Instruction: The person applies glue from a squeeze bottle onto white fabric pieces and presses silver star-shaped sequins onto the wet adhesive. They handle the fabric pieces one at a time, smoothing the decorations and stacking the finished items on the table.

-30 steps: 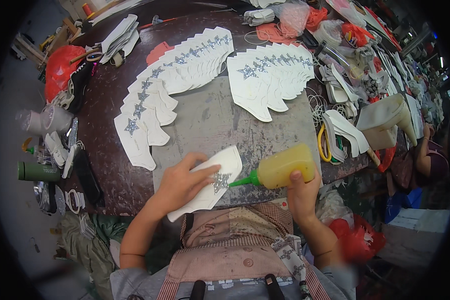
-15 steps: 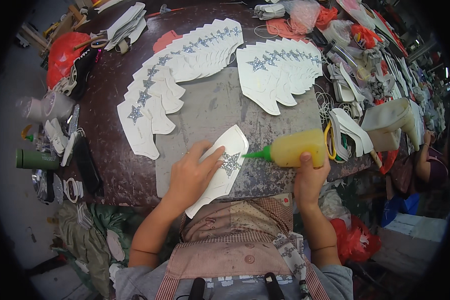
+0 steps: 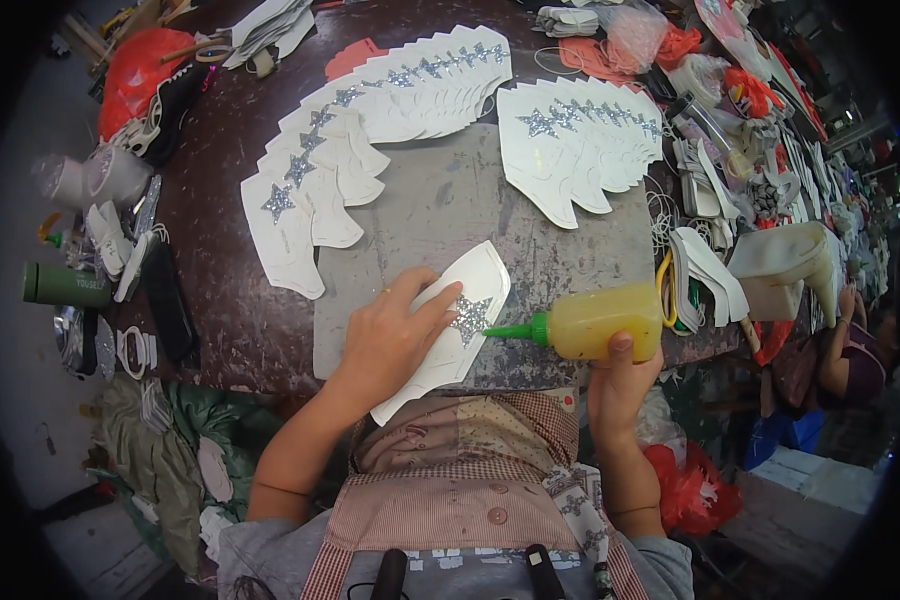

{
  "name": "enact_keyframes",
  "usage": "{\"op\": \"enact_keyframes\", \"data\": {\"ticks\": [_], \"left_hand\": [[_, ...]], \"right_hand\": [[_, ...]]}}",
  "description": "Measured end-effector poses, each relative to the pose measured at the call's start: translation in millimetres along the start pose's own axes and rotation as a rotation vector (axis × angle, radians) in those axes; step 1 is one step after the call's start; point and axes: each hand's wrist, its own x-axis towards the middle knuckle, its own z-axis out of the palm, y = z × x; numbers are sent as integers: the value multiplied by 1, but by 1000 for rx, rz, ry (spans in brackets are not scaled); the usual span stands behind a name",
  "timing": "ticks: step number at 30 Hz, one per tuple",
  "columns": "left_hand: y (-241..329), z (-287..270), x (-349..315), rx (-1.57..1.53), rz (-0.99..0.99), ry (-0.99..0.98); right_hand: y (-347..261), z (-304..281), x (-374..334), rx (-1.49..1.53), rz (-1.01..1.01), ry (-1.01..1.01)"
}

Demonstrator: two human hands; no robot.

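Note:
My left hand grips a white shoe-upper piece, fingers lying across its upper face and thumb hidden. On this piece is a silver glitter star. In my right hand is a clear squeeze bottle of yellowish glue, held on its side. Its green nozzle points left, with the tip at the star's right edge by the piece's rim. Beyond my hands, overlapping white pieces with silver stars fan out in a long curved row on the left and a shorter row on the right.
A worn grey board lies on the dark table. At the left edge are a green bottle and a black shoe. A cut-open plastic jug and piled white pieces crowd the right. Another person sits at far right.
The glue nozzle's tip has shifted down along the star's right side. My left hand still holds the piece. The table scene has shifted slightly in view.

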Motion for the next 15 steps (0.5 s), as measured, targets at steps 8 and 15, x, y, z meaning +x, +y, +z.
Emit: {"op": "enact_keyframes", "data": {"ticks": [8,15], "left_hand": [[-1,0,-2,-8,-10,5],[-1,3,-1,-5,-3,7]], "right_hand": [[-3,1,-25,-296,-33,-139],[2,-6,-19,-173,16,-64]]}}
